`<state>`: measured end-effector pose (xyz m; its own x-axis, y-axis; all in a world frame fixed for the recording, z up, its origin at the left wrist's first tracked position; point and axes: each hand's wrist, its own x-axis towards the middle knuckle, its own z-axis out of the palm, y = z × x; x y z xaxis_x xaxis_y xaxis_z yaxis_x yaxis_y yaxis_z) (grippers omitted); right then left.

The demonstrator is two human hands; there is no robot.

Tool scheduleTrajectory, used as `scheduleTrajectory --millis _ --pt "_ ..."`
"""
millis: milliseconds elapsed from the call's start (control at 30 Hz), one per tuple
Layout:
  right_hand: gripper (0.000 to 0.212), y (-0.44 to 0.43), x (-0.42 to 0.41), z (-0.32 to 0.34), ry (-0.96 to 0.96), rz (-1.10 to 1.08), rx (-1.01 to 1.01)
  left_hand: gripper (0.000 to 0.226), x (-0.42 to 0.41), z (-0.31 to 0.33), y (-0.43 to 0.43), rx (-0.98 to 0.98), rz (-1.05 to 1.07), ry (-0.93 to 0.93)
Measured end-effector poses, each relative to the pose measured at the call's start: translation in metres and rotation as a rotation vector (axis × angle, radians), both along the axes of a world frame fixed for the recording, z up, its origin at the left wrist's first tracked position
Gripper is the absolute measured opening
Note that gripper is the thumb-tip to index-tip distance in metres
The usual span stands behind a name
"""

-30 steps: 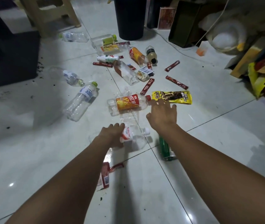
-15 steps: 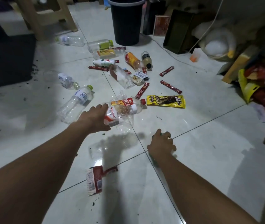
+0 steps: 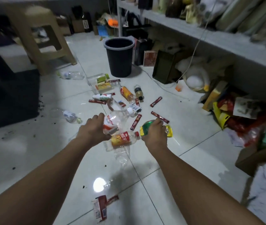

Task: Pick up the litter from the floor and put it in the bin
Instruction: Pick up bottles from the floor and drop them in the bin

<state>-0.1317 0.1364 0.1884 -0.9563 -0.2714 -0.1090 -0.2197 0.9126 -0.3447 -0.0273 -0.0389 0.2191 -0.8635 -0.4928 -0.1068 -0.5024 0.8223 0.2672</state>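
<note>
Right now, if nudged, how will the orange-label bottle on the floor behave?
The orange-label bottle lies on its side on the glossy floor, so it will probably roll. It looks mostly empty, so likely light. Thin clear plastic may dent.

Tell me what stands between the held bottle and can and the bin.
Nothing upright does. The left hand grips the clear bottle, the right hand the green can, both off the floor; only loose bottles and sachets lie before the open bin.
</note>
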Motion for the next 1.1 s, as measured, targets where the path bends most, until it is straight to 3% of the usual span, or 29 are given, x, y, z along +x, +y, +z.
scheduleTrajectory --millis 167,467,733,933,1100 --pt "0.076 0.003 0.002 0.149 0.055 0.007 -0.046 0.075 0.002 0.135 0.005 0.032 0.066 0.023" --pt "0.079 0.001 0.014 0.435 0.066 0.010 -0.112 0.068 -0.002 0.413 0.005 0.078 0.029 0.077" --pt "0.081 -0.010 0.024 0.676 0.135 0.059 -0.010 0.064 0.001 0.651 -0.016 0.003 -0.014 0.094" --pt "0.084 -0.023 0.051 0.780 0.192 0.080 -0.074 0.065 0.023 0.753 -0.034 0.021 -0.025 0.138" --pt "0.093 -0.014 0.067 0.802 0.215 0.063 -0.075 0.062 0.039 0.780 -0.027 0.053 -0.053 0.197"
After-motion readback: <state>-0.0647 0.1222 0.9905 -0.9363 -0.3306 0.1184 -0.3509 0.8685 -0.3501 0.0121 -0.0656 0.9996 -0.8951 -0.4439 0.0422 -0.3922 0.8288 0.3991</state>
